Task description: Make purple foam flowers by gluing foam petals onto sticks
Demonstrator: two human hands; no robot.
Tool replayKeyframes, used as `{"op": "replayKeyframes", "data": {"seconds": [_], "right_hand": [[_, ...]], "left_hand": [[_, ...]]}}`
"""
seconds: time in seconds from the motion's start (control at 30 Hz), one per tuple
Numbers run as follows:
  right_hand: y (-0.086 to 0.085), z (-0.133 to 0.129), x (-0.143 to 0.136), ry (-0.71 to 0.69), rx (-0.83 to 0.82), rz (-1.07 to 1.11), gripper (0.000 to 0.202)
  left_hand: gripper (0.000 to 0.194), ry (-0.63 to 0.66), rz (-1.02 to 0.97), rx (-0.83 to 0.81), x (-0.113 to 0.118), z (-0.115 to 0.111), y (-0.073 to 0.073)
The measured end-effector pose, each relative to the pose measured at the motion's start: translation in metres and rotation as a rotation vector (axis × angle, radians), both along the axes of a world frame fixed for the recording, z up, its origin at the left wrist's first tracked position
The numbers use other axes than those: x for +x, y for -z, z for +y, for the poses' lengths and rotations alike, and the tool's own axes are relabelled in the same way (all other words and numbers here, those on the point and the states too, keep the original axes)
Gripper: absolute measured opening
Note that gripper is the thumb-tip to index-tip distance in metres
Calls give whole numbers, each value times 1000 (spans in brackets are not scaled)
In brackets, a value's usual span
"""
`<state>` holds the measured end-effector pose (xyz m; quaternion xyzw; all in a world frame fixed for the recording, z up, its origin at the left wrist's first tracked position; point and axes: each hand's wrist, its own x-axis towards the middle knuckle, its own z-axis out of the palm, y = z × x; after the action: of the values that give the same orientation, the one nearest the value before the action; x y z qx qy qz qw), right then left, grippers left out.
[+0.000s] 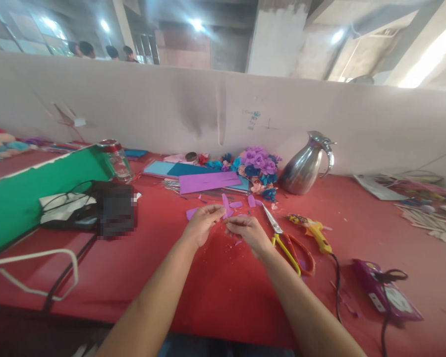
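Above the red table, my left hand (203, 224) pinches a strip of purple paper (226, 202) between thumb and fingers. My right hand (248, 232) is closed close beside it, its fingertips almost meeting the left ones. What the right fingers grip is too small to make out. Cut purple paper pieces (251, 201) lie just beyond my hands, and small scraps are scattered below them. Scissors (274, 221) with yellow and red handles rest partly open by my right hand. A yellow glue gun (318, 236) lies to their right.
Purple sheets (208, 183) and a bunch of paper flowers (259, 161) are behind my hands. A metal jug (303, 166) stands at back right, a lidded glass jar (118, 163) at back left. A corded purple box (390, 295) lies right; a black bag (85, 210) sits left.
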<state>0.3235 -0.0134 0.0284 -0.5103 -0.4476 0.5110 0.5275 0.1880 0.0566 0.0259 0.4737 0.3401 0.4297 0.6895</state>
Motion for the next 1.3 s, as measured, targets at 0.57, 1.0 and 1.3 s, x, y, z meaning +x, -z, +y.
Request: {"op": "replayKeyframes", "data": {"seconds": [0.57,1.0,1.3], "right_hand": [[7,0,-3,65,104,-56,19],[6,-2,-5,91,180,-230,13],[10,0,-5,23,163,-259,16]], "left_hand": [[31,-73,-23,-95,0,1,1],[32,-66,-41,-97,1,-2,-3],[33,-39,22,-51,0,-3,-3]]}}
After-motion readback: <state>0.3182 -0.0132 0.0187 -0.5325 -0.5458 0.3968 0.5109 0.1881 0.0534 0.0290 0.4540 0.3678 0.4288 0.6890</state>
